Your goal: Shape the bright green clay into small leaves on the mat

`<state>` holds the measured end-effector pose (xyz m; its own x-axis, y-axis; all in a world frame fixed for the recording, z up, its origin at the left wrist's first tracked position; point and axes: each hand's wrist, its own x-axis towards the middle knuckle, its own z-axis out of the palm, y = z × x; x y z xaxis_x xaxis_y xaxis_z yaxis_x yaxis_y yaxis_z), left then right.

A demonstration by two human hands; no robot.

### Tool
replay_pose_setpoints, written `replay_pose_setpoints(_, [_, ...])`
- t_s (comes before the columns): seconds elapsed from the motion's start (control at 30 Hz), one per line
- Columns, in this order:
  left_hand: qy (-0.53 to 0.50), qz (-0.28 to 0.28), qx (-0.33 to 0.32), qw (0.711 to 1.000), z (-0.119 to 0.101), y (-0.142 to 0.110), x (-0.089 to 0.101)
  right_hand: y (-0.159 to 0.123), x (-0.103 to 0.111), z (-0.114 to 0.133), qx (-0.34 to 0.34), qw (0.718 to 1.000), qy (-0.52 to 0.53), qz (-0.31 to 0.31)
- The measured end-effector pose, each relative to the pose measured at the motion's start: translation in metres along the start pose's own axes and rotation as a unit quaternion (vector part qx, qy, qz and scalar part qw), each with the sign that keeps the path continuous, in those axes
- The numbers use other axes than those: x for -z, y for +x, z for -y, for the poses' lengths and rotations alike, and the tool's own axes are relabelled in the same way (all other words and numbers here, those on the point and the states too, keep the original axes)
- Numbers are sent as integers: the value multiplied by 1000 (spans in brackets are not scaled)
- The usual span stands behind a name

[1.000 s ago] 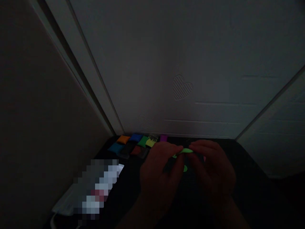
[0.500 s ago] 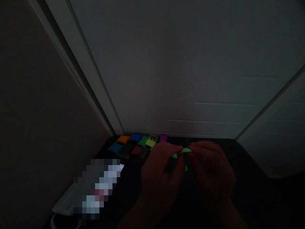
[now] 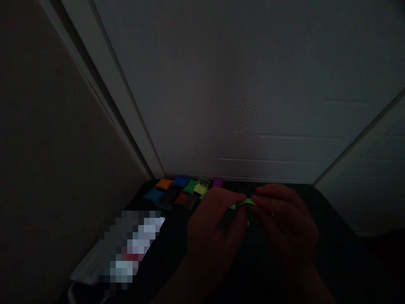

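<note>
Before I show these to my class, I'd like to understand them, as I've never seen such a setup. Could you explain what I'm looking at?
There is no machine here, only a person's bare left hand and right hand. All the pictures come from one camera worn on the head, looking forward and down. The room is dim. On the dark tabletop, toward the pale panel behind, lie small packets in orange, blue, green, purple and other colours. At the left is a pixelated object; I can't tell what it is. The fingertips of both hands pinch a thin bright green piece; its material isn't clear.
</note>
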<state>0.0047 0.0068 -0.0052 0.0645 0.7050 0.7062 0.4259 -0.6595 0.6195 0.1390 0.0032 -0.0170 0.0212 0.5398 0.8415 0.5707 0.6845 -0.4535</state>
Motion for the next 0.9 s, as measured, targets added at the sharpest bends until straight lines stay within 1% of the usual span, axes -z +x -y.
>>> replay_pose_setpoints(0.1, [2,1,-10,1000,2,0,1,1,0,0,-7,1000,10,-8])
replay_pose_setpoints(0.27, [8,11,-14,1000,3,0,2,1,2,-1,9,1000,15,12])
replay_pose_setpoints(0.47, [22,9,-27,999,-1,3,3,1,2,1,-2,1000,14,5])
replay_pose_setpoints(0.63, [53,10,-52,997,0,2,4,3,4,0,8,999,7,31])
replay_pose_setpoints(0.8, [75,-9,-50,996,2,-1,5,3,5,1,-3,999,1,35])
replay_pose_setpoints(0.9, [98,-11,-66,993,2,-1,5,3,4,1,-2,999,7,33])
